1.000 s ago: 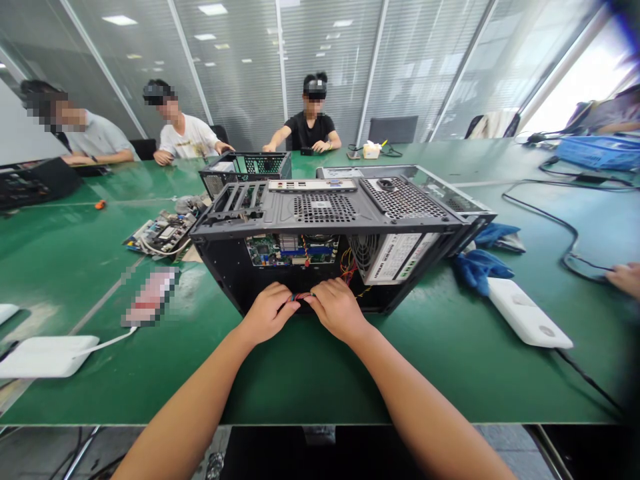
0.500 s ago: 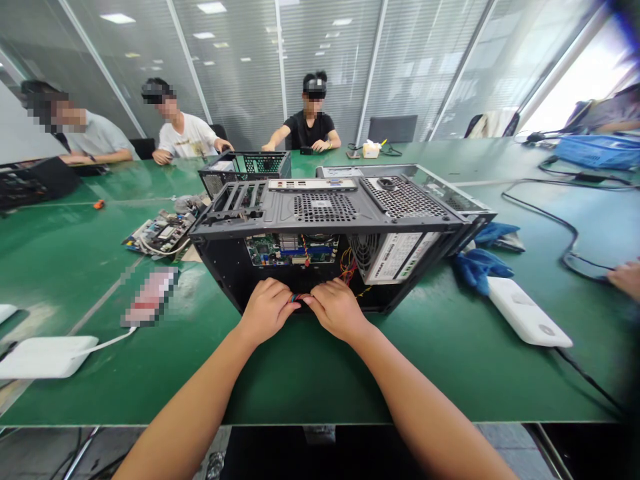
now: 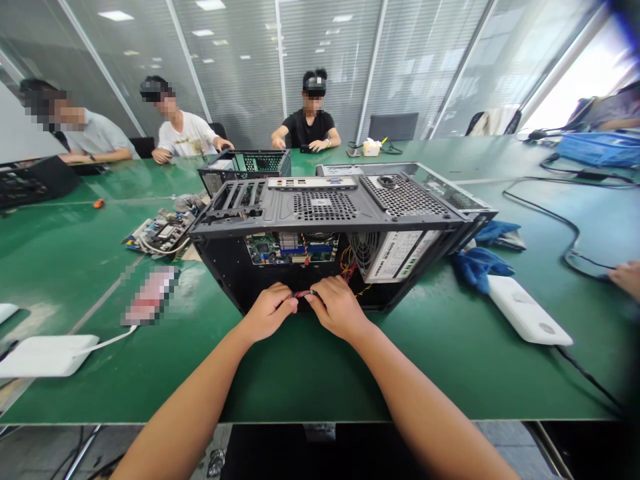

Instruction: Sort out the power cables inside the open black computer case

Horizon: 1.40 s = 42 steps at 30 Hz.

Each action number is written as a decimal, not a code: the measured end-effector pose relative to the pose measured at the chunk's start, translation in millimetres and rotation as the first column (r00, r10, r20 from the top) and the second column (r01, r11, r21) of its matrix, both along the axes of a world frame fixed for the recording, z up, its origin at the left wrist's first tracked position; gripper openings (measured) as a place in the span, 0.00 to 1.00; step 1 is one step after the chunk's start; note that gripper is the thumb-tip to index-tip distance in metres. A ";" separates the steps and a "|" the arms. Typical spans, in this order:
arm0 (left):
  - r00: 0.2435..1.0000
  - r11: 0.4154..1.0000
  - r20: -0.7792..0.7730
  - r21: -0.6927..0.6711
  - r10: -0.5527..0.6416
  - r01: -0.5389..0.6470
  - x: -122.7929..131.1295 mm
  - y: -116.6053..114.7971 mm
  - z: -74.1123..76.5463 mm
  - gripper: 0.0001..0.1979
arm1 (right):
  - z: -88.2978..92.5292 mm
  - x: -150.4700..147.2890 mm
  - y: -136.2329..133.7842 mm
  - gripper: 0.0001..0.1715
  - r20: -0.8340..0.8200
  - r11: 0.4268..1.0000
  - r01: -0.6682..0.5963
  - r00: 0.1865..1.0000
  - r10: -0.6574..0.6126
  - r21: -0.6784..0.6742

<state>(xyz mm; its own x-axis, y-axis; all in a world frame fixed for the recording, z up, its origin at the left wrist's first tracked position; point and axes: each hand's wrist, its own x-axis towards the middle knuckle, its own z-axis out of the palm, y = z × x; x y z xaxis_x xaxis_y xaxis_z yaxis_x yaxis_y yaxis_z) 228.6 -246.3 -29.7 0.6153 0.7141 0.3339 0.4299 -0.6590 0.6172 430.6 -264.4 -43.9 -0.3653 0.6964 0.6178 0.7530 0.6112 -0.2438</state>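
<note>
A short stretch of twisted, multicoloured cable spans the gap between my two hands, in front of the open side of a black computer case. My left hand is closed on its left part, thumb against fingers. On the right part, my right hand pinches the same bundle. Inside the case I see a green motherboard and a power supply with a white label and a fan. Red and yellow wires hang beside the power supply. My fingers hide the cable's ends.
Left of the case lie a loose circuit board and a blurred-out phone wired to a white power bank. Blue gloves and another white device are at right. Several people sit around the green table.
The cable between my hands has turned slightly, and my left fingers have shifted their hold on it. Across the table, the person in black has drawn one hand back.
</note>
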 end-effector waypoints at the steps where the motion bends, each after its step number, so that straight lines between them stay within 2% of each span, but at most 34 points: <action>1: 1.000 0.999 -0.022 0.035 0.007 -0.007 0.1 0.7 -1.0 0.24 | -0.4 -0.1 0.4 0.18 0.009 1.000 0.002 1.000 -0.002 -0.003; 6: 0.995 0.976 -0.078 0.214 0.066 -0.048 0.2 3.4 -7.5 0.19 | -1.0 -0.4 1.2 0.20 0.039 1.000 0.008 0.999 -0.007 -0.014; 10: 0.992 0.949 -0.076 0.308 0.098 -0.070 -0.9 3.5 -10.1 0.17 | -0.8 -0.3 1.3 0.21 0.056 0.999 0.011 0.998 -0.010 -0.032; 14: 0.984 0.933 -0.114 0.350 0.137 -0.089 -2.1 2.6 -10.7 0.17 | -1.4 -0.2 1.8 0.22 0.061 0.999 0.004 0.998 -0.001 -0.052; 17: 0.984 0.941 -0.127 0.330 0.128 -0.080 -1.7 1.6 -9.2 0.18 | -1.7 0.0 1.9 0.21 0.044 0.998 -0.002 0.999 0.004 -0.058; 22: 0.997 0.986 -0.067 0.162 0.049 -0.037 0.9 0.1 -3.3 0.21 | -0.7 0.4 2.0 0.21 0.011 0.999 -0.018 1.000 0.019 -0.033; 27: 1.000 0.993 0.016 -0.115 0.004 -0.002 -0.4 -0.3 -0.5 0.23 | 0.6 0.6 2.1 0.20 -0.012 0.999 -0.046 0.999 0.046 -0.011; 29: 0.998 0.960 0.061 -0.280 0.006 0.012 -1.8 -0.5 -1.2 0.24 | 1.0 1.0 2.0 0.20 -0.016 0.999 -0.054 0.998 0.054 -0.008; 32: 0.992 0.860 0.125 -0.504 -0.014 0.075 -3.8 -0.3 -2.5 0.23 | 1.7 1.5 1.6 0.20 -0.019 0.997 -0.072 0.997 0.072 -0.003; 34: 0.988 0.814 0.153 -0.569 -0.035 0.117 -5.0 -0.2 -2.3 0.23 | 2.3 1.7 1.2 0.20 -0.020 0.996 -0.090 0.996 0.090 0.005; 36: 0.986 0.801 0.159 -0.582 -0.057 0.140 -5.9 -0.2 -1.1 0.23 | 3.0 1.7 1.0 0.20 -0.017 0.995 -0.100 0.995 0.100 0.011; 38: 0.988 0.825 0.139 -0.549 -0.069 0.135 -6.1 -0.5 0.5 0.23 | 3.2 1.8 1.1 0.21 -0.010 0.995 -0.102 0.995 0.102 0.013; 39: 0.991 0.857 0.117 -0.501 -0.070 0.120 -5.8 -0.7 1.2 0.23 | 3.0 1.8 1.2 0.22 -0.007 0.995 -0.099 0.995 0.099 0.010; 42: 0.998 0.974 0.022 -0.217 -0.053 0.057 -3.6 -0.6 1.6 0.21 | 2.0 1.6 2.1 0.23 0.005 0.996 -0.089 0.996 0.089 -0.005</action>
<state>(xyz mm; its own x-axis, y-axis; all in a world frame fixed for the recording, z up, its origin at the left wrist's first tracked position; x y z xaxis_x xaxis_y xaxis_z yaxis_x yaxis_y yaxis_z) 225.0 -246.9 -28.1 0.6515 0.7360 0.1842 0.3856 -0.5303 0.7550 432.2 -262.3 -41.9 -0.4294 0.6636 0.6126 0.6968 0.6750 -0.2427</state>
